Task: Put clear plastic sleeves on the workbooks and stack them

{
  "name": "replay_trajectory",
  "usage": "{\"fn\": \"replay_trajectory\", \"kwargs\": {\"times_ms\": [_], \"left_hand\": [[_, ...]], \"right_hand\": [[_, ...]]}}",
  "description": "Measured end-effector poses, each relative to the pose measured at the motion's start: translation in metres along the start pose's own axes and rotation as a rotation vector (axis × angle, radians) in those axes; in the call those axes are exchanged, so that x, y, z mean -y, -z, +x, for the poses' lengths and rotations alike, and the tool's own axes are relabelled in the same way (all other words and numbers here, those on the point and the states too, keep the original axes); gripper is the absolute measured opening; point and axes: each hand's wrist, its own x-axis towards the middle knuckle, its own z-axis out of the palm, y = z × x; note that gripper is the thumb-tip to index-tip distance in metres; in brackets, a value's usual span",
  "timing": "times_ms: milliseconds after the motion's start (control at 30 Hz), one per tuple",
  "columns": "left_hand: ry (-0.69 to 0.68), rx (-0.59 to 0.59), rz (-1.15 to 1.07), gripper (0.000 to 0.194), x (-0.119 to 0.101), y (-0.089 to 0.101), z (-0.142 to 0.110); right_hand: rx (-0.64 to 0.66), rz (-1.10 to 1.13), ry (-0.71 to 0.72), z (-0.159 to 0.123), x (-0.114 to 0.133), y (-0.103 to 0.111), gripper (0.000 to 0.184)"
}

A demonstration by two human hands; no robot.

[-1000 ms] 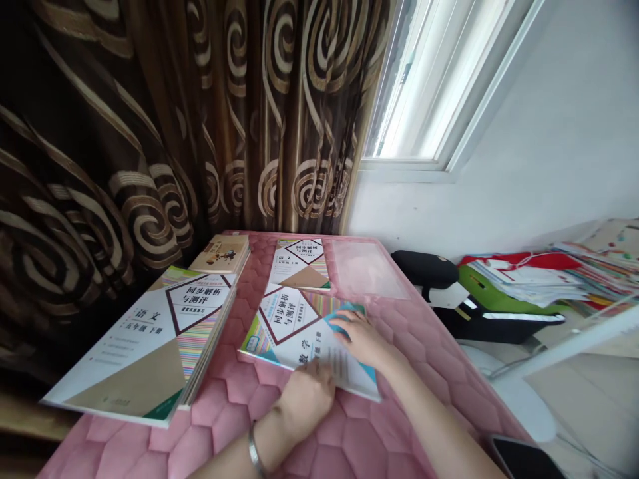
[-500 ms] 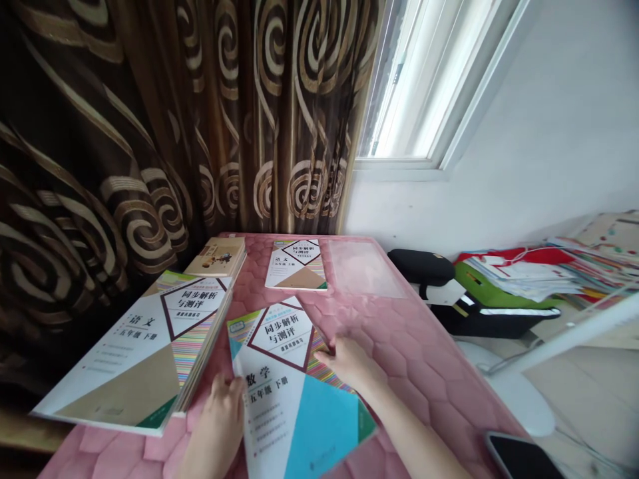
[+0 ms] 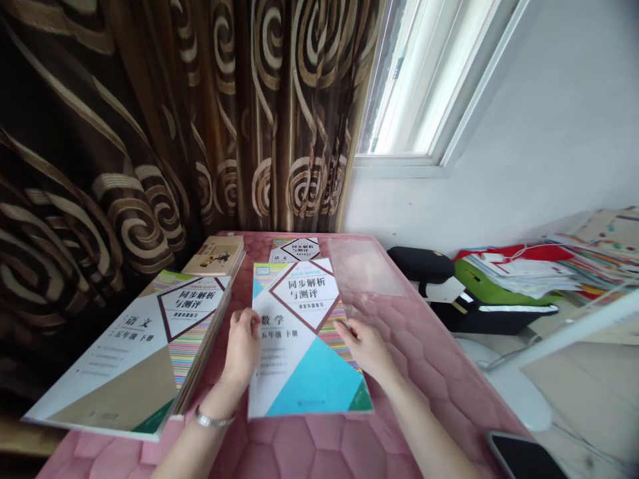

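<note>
Between my hands is a white and blue workbook [image 3: 304, 379], its cover facing up and its far end overlapping another workbook [image 3: 294, 249] behind it. My left hand [image 3: 243, 342] grips its left edge with curled fingers; a silver bracelet [image 3: 214, 419] circles that wrist. On the opposite edge, my right hand [image 3: 367, 346] pinches the book by the striped part of the cover, thumb on top. To the left lies a stack topped by a white and brown workbook [image 3: 134, 359], with a small tan book [image 3: 214, 256] beyond it.
Pink quilted cloth [image 3: 424, 359] covers the table under a clear sheet. A phone [image 3: 522, 459] lies at the near right corner. Off the right side stand a white lamp [image 3: 574, 332], a black case [image 3: 419, 265] and piled papers [image 3: 519, 273]. A patterned curtain [image 3: 269, 120] hangs behind.
Both hands have carried the blue and white workbook forward and slightly right, straightening it. It now covers the lower part of the workbook behind.
</note>
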Motion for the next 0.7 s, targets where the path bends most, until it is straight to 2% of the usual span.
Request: {"fn": "replay_trajectory", "kwargs": {"times_ms": [133,200,267,333,400,500,533,633,700], "left_hand": [[0.043,0.094,0.157,0.025,0.003,-0.037,0.03],[0.045,0.118,0.19,0.03,0.006,-0.048,0.034],[0.042,0.116,0.214,0.032,0.005,-0.051,0.03],[-0.004,0.105,0.278,0.032,-0.002,-0.049,0.018],[-0.134,0.135,0.327,0.029,-0.013,-0.045,-0.001],[-0.43,0.363,0.195,0.018,-0.031,-0.042,-0.035],[-0.5,0.438,0.153,0.023,-0.036,-0.042,-0.045],[-0.553,0.505,0.137,0.045,-0.041,-0.042,-0.065],[-0.552,0.497,0.158,0.044,-0.04,-0.042,-0.067]], "right_hand": [[0.021,-0.288,-0.146,0.015,-0.005,-0.012,0.039],[0.047,-0.397,-0.211,0.017,-0.006,-0.017,0.039],[0.062,-0.427,-0.23,0.017,-0.005,-0.02,0.04],[0.069,-0.424,-0.23,0.016,-0.005,-0.02,0.042],[0.067,-0.425,-0.233,0.015,-0.006,-0.02,0.043],[0.042,-0.437,-0.236,0.014,-0.006,-0.021,0.042],[0.033,-0.439,-0.233,0.014,-0.006,-0.022,0.041],[0.019,-0.429,-0.217,0.014,-0.006,-0.023,0.039],[0.013,-0.415,-0.202,0.013,-0.006,-0.023,0.038]]}}
